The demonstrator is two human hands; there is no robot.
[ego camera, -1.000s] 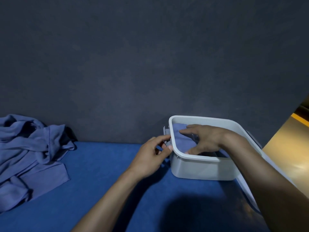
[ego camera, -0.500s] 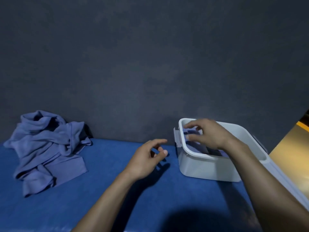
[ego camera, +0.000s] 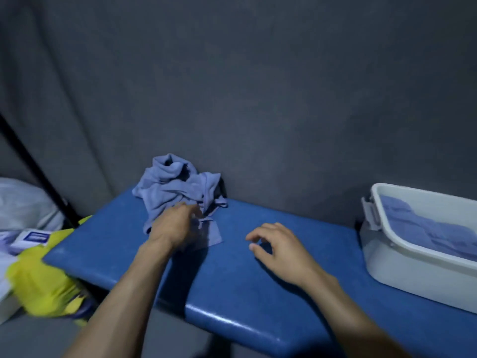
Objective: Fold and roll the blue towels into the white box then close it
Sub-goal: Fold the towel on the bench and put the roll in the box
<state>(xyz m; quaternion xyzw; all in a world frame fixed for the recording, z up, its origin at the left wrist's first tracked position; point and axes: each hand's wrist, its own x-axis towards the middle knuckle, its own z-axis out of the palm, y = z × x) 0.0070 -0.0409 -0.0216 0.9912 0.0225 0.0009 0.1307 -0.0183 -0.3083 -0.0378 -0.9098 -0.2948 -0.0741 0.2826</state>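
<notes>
A crumpled pile of blue towels lies at the back of the blue table, against the dark curtain. My left hand is on the pile's near edge with its fingers in the cloth. Motion blur hides whether they pinch it. My right hand hovers over the bare middle of the table, fingers loosely curled and holding nothing. The white box stands at the right end with no lid on it. Rolled blue towels lie inside it. A latch hangs at its left end.
Off the table's left end sit a yellow bag, a small white and blue packet and a pale bag. A black pole slants up there. The table's rounded front edge is close to me.
The view has swung left. My left hand let go of the box's end and moved to the towel pile. My right hand came out of the box and now hangs over the table.
</notes>
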